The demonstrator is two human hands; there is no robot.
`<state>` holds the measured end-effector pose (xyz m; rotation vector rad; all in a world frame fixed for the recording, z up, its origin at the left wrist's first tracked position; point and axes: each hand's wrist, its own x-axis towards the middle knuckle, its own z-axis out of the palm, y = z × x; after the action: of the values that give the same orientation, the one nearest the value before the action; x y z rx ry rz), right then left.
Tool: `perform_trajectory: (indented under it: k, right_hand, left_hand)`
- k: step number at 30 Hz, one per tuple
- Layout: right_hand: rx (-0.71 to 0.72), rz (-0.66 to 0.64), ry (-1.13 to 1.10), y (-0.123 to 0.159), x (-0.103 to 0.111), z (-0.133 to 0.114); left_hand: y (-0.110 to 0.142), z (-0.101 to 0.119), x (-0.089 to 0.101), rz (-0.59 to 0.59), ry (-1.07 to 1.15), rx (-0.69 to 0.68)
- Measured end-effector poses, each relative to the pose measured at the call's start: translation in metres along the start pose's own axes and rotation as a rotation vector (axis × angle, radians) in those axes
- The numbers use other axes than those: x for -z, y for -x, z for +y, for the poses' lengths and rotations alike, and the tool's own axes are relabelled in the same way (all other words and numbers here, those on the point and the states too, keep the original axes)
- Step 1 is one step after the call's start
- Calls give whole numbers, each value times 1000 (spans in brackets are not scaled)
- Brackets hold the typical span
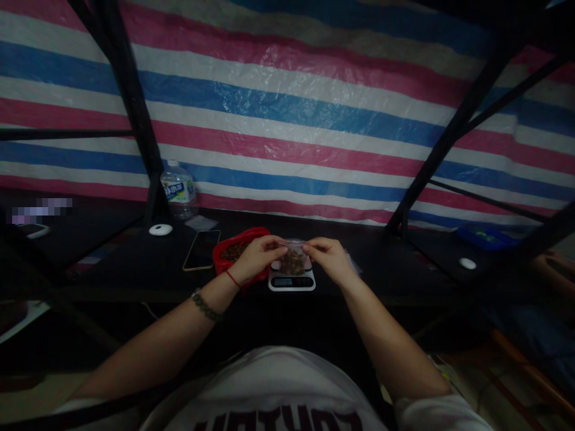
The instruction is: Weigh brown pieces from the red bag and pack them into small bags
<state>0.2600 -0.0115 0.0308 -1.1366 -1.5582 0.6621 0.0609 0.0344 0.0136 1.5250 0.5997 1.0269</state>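
A small clear zip bag [293,263] with brown bits in it is held upright over a white digital kitchen scale [291,286]. My left hand [260,254] pinches the bag's top edge at its left corner. At the right corner, my right hand [327,256] pinches the same edge. Whether the bag's bottom rests on the scale I cannot tell. Just left of the scale, partly behind my left hand, lies an open red plastic bag [220,263] filled with similar brown bits. The scale's display is too dim to read.
A phone [202,250] lies left of the red bag. Behind it stand a large clear bottle [178,190] and a white oval object [160,230]. Clear plastic bags [353,262] lie right of my right hand. Dark metal posts [139,120] frame the table; a blue tray [485,237] sits far right.
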Motion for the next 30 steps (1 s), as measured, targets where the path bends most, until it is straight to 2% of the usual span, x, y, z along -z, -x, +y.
perform_trajectory:
  k: [3,11,15,19,26,30]
  right_hand:
    - [11,7,6,1,0,-1]
    - [-22,50,-73,1,-4,3]
    - [-32,43,-104,0,-5,7]
    - [-42,27,-99,-1,-5,10]
    - [-54,69,-100,-2,-10,12]
    - [-68,22,-98,0,-11,9]
  left_hand:
    - [0,5,2,78,-35,11]
    - [2,8,2,112,-143,-29]
    - [0,4,4,104,-228,-48]
    - [-3,0,5,60,-161,10]
    - [-5,-1,8,122,-283,18]
    - [-4,2,7,98,-253,10]
